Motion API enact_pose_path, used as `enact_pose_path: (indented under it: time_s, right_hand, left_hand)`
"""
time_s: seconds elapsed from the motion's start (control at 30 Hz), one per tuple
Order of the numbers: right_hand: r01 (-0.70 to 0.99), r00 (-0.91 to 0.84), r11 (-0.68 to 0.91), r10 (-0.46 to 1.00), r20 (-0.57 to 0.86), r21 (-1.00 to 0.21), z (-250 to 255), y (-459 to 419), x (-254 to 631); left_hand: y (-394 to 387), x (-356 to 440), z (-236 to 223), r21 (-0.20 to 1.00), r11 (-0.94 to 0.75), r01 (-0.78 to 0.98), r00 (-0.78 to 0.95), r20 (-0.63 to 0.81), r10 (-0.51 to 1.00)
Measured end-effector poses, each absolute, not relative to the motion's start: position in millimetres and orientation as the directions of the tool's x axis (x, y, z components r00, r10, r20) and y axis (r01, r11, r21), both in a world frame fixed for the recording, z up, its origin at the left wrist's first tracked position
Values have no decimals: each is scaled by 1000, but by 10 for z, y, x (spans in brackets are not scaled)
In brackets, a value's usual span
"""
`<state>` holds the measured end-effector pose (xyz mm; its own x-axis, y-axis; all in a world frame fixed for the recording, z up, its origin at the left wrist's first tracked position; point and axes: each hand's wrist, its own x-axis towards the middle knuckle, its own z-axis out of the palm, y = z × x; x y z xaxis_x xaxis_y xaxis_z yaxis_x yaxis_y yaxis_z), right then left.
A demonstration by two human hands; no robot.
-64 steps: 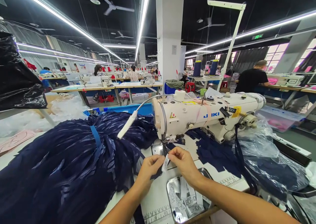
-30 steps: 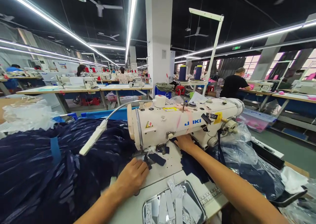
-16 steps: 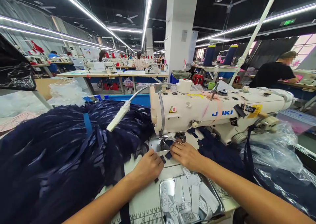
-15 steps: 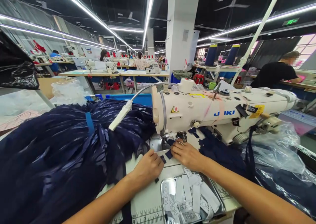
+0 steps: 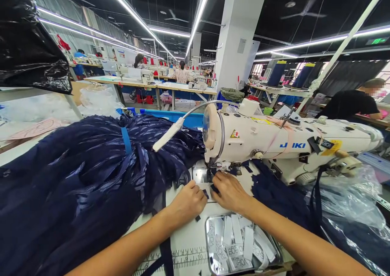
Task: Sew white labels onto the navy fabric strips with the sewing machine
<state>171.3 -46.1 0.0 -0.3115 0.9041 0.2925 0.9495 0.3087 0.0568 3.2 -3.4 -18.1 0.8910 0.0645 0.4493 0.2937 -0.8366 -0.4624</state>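
Note:
My left hand is closed on the machine bed, left of and in front of the needle area. Whatever its curled fingers hold is hidden. Beside the presser foot of the white sewing machine, my right hand has its fingers bent down over a small navy fabric piece, partly covered by them. Another small dark scrap lies between the two hands. Just in front of my right hand is a metal tray of white printed labels.
A large tied bundle of navy garments covers the left side. More navy fabric and clear plastic lie right. A lamp hangs over the bundle. A printed ruler scale runs along the front. A co-worker sits far right.
The camera view has turned, so the scene sits further right and slightly tilted. My right hand's fingers have curled closer over the navy piece. Both hands remain close to the needle area.

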Motion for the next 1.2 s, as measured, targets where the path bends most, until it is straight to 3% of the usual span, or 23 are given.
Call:
enact_pose_path:
  time_s: [0.1,0.2,0.3,0.43,0.6,0.9,1.2]
  right_hand:
    - [926,-373,339,889,267,164,-17,-446,1668]
    - [928,-371,347,892,257,136,-18,-426,1699]
    - [937,-294,333,917,270,-109,-40,-395,1781]
    - [814,-187,302,945,268,-496,-106,-361,1871]
    - [683,-122,250,965,231,-686,-150,-345,1869]
    - [665,-104,265,959,265,-698,-179,-320,1874]
    - [818,-126,272,945,303,-508,-131,-389,1820]
  left_hand:
    - [-39,27,-177,-463,-836,295,887,458,59]
    - [-37,19,-167,-452,-844,289,885,463,55]
    - [-25,21,-156,-442,-848,293,865,500,38]
    - [9,64,-158,-453,-834,314,821,571,-1]
    - [53,137,-170,-481,-819,313,803,594,-43]
    - [64,194,-141,-517,-811,273,856,515,-40]
    - [49,193,-157,-516,-820,248,891,454,-16]
